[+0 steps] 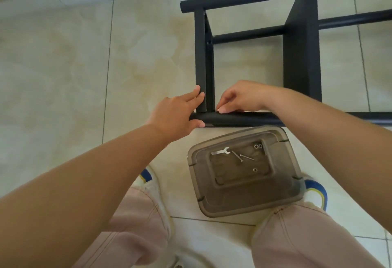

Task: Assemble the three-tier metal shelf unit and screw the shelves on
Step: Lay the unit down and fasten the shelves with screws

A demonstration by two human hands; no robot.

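The black metal shelf unit [301, 41] lies on its side on the tiled floor, with two shelf panels standing between its round tubes. My left hand [180, 113] rests on the end shelf panel [201, 60], its straight fingers on the panel's outer face and its thumb under the near tube [244, 118]. My right hand [239, 98] has curled fingers at the corner where that panel meets the near tube, pinching something too small to make out.
A clear grey plastic lid [246, 172] lies on the floor between my knees, holding a small flat wrench [220, 151], two long screws [241, 157] and a few nuts [258, 146]. My feet in white shoes flank it. A wall base runs along the top left.
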